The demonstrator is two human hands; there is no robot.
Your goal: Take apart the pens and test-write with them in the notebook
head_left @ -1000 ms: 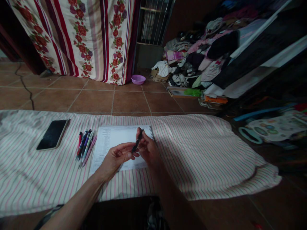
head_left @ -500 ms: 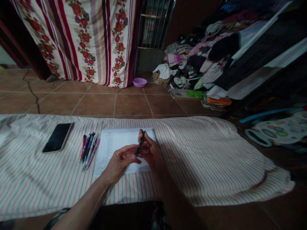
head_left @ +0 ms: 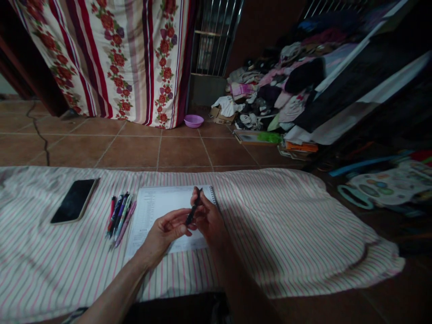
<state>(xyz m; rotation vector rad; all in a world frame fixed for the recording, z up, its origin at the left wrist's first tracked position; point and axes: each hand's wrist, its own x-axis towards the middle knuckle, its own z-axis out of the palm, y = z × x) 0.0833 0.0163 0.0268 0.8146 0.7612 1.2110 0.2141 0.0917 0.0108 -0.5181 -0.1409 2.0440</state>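
Note:
Between my two hands, over the page, is a dark pen (head_left: pixel 193 211) held at a slant. My right hand (head_left: pixel 209 220) has its fingers closed round the pen's upper part. The thumb and fingers of my left hand (head_left: pixel 168 228) pinch its lower end. Beneath them lies a spiral notebook (head_left: pixel 168 198) with printed lines and a column at the left, its coil on the right edge. Left of the notebook rests a bunch of several pens (head_left: pixel 120 220) in red, dark, purple, pale green and pink.
A phone (head_left: pixel 74 201) lies dark-screened at the left on the striped cloth (head_left: pixel 276 225). Beyond the cloth are the tiled floor (head_left: pixel 135 146), a purple basin (head_left: pixel 193 120), a floral curtain (head_left: pixel 118 63) and a heap of clothes (head_left: pixel 270 85). A child's plastic item (head_left: pixel 381 185) stands at the right.
The view has shifted slightly, so the scene sits a little lower and further left. The pen's tilt has changed a little between the fingers; both hands still hold it.

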